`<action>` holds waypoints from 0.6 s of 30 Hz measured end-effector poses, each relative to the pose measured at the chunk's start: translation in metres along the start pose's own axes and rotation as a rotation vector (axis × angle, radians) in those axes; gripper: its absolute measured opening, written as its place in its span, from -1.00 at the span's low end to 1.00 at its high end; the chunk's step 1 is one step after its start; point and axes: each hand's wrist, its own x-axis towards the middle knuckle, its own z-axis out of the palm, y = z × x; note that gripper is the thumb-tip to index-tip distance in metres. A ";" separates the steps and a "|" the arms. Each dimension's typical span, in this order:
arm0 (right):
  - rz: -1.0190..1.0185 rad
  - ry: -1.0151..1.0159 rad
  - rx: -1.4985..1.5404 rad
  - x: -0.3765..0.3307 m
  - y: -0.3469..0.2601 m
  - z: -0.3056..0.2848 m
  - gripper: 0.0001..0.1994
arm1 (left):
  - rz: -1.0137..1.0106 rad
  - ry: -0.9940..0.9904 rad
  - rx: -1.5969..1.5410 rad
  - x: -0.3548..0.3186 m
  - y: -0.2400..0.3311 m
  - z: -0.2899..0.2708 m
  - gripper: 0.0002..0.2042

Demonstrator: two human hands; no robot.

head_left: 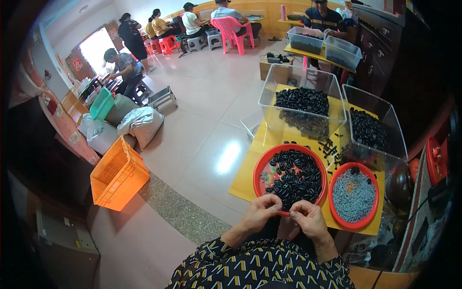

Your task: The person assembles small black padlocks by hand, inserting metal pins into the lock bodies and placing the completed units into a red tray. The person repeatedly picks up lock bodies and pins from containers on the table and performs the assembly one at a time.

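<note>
Poised with left hand (263, 212) and right hand (312, 222) close together at near rim of red tray (256, 178), drawn almost closed; cannot tell if gripping anything. In tray, on yellow table (244, 185): black oval parts (299, 185). To right: silvery screw-like pieces (355, 201) in smaller red bowl (377, 195). Farther back: 2 clear bins (268, 115) with more black parts.
</note>
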 end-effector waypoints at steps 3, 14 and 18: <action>0.022 -0.013 0.067 -0.005 -0.003 0.004 -0.96 | -0.041 -0.046 -0.102 -0.003 -0.002 0.015 -0.92; -0.049 0.208 0.122 -0.001 0.012 -0.011 -0.90 | -0.019 -0.081 0.081 0.013 -0.004 0.045 -0.91; -0.023 0.274 0.189 0.001 0.012 -0.018 -0.90 | -0.066 -0.104 -0.004 0.023 -0.005 0.052 -0.89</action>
